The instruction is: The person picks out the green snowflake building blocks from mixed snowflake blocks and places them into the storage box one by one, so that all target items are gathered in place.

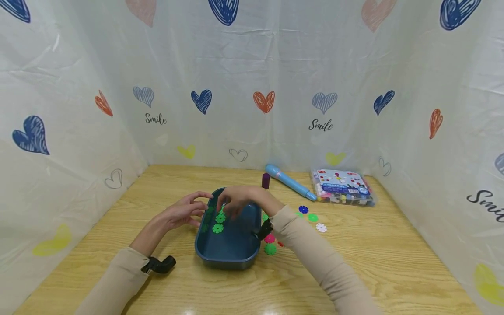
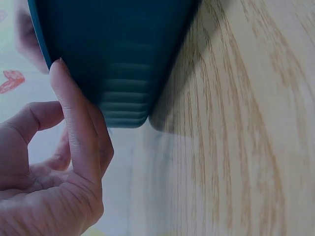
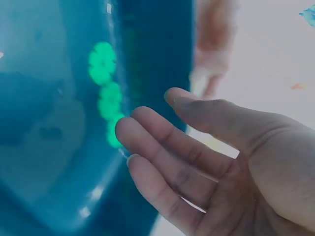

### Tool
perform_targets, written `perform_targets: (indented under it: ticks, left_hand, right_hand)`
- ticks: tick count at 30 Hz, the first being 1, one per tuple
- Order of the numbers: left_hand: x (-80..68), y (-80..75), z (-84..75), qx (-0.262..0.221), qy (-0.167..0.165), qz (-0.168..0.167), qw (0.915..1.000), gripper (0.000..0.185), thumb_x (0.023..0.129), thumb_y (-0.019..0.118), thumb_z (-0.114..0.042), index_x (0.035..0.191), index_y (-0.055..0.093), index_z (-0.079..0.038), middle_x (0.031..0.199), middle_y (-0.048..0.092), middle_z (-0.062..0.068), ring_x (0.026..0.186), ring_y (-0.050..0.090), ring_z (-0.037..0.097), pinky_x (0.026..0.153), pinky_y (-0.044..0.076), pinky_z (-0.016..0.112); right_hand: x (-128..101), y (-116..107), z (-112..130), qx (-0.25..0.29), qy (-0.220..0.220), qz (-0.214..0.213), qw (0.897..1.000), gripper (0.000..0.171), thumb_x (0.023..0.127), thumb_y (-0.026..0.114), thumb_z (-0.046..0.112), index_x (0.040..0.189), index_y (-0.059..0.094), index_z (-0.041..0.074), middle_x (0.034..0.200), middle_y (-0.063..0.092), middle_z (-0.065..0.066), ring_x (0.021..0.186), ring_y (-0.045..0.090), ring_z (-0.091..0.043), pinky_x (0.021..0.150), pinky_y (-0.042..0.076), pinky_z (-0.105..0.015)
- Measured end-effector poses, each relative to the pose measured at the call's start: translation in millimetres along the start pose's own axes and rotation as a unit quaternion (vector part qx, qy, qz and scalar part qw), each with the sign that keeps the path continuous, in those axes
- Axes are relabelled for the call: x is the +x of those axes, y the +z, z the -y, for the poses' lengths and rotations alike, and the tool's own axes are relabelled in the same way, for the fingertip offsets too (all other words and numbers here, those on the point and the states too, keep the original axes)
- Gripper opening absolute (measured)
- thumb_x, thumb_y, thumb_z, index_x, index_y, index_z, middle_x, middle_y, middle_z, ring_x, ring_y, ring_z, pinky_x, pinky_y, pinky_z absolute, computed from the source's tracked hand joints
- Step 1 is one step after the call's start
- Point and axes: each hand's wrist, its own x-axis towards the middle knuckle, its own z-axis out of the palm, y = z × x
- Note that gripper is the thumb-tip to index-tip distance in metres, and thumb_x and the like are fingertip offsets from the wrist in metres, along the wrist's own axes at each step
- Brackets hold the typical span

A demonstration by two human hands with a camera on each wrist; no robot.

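Note:
A dark blue tray (image 1: 228,261) stands on the wooden table, with a few green snowflake discs (image 1: 218,228) lying in its far left part. My left hand (image 1: 188,211) is at the tray's left wall. In the left wrist view its straight forefinger (image 2: 74,123) lies against the outside of the tray (image 2: 118,59). My right hand (image 1: 234,204) hovers over the tray's far end. The right wrist view shows this hand (image 3: 172,162) with relaxed, empty fingers above the green discs (image 3: 104,64).
Loose discs lie right of the tray: blue (image 1: 303,209), green (image 1: 313,217), white (image 1: 321,227), pink (image 1: 269,238) and another green one (image 1: 270,249). Behind are a purple block (image 1: 266,180), a light blue pen-shaped tube (image 1: 289,181) and a clear box (image 1: 342,187). Heart-printed curtains close three sides.

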Motion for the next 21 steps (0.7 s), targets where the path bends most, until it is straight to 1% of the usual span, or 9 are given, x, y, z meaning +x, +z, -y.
perform_targets:
  ticks: [1, 4, 8, 13, 17, 19, 21]
  left_hand:
    - [0.2, 0.2, -0.3, 0.0, -0.001, -0.002, 1.0, 0.047, 0.101, 0.05, -0.013, 0.144, 0.032, -0.012, 0.105, 0.056, 0.007, 0.084, 0.064, 0.016, 0.065, 0.061, 0.032]
    - [0.6, 0.6, -1.1, -0.002, -0.003, -0.007, 1.0, 0.048, 0.101, 0.051, -0.013, 0.145, 0.032, -0.012, 0.105, 0.054, 0.007, 0.081, 0.063, 0.014, 0.063, 0.06, 0.03]
    - [0.4, 0.7, -1.1, -0.005, -0.005, -0.009, 0.9999, 0.05, 0.101, 0.052, -0.015, 0.146, 0.032, -0.011, 0.105, 0.05, 0.008, 0.078, 0.061, 0.013, 0.062, 0.06, 0.028]
    - [0.6, 0.8, 0.2, -0.007, -0.005, -0.007, 0.9999, 0.05, 0.1, 0.052, -0.014, 0.146, 0.032, -0.011, 0.105, 0.047, 0.008, 0.077, 0.06, 0.013, 0.062, 0.06, 0.028]
    - [0.8, 0.9, 0.8, -0.004, -0.005, -0.009, 0.9999, 0.05, 0.1, 0.053, -0.014, 0.146, 0.032, -0.012, 0.104, 0.048, 0.007, 0.076, 0.059, 0.012, 0.062, 0.06, 0.029]
    - [0.4, 1.0, 0.9, -0.003, -0.006, -0.01, 0.9999, 0.05, 0.1, 0.053, -0.014, 0.146, 0.032, -0.012, 0.103, 0.048, 0.006, 0.076, 0.059, 0.012, 0.062, 0.06, 0.029]
    - [-0.1, 1.1, 0.7, -0.004, -0.006, -0.01, 0.9999, 0.05, 0.1, 0.053, -0.015, 0.145, 0.033, -0.011, 0.102, 0.048, 0.006, 0.075, 0.059, 0.012, 0.062, 0.06, 0.03]
  right_hand:
    - [-6, -4, 0, -0.008, -0.008, -0.004, 1.0, 0.029, 0.1, 0.052, 0.007, 0.127, 0.062, 0.002, 0.116, 0.068, -0.023, 0.091, 0.073, -0.031, 0.079, 0.06, -0.036]
    - [-28, -15, -1, -0.042, -0.019, -0.018, 0.999, 0.029, 0.101, 0.052, 0.011, 0.127, 0.061, 0.004, 0.112, 0.07, -0.022, 0.091, 0.072, -0.03, 0.079, 0.06, -0.038]
    - [-61, -23, -10, -0.068, -0.026, -0.056, 0.996, 0.029, 0.101, 0.052, 0.016, 0.128, 0.061, 0.009, 0.103, 0.072, -0.014, 0.087, 0.072, -0.024, 0.077, 0.059, -0.039]
    - [-100, -21, -35, -0.058, -0.032, -0.106, 0.992, 0.027, 0.101, 0.054, 0.018, 0.125, 0.062, 0.01, 0.102, 0.072, -0.01, 0.083, 0.072, -0.018, 0.076, 0.06, -0.036]
    - [-127, -15, -60, -0.038, -0.027, -0.127, 0.991, 0.027, 0.101, 0.055, 0.019, 0.125, 0.063, 0.01, 0.099, 0.072, -0.005, 0.084, 0.072, -0.02, 0.075, 0.059, -0.035]
    - [-138, -11, -73, -0.031, -0.027, -0.135, 0.99, 0.027, 0.1, 0.055, 0.019, 0.124, 0.063, 0.009, 0.099, 0.073, -0.005, 0.085, 0.072, -0.023, 0.075, 0.06, -0.038]
    - [-147, -7, -86, -0.029, -0.029, -0.143, 0.989, 0.026, 0.1, 0.055, 0.019, 0.123, 0.064, 0.009, 0.099, 0.073, -0.007, 0.083, 0.072, -0.022, 0.074, 0.06, -0.038]
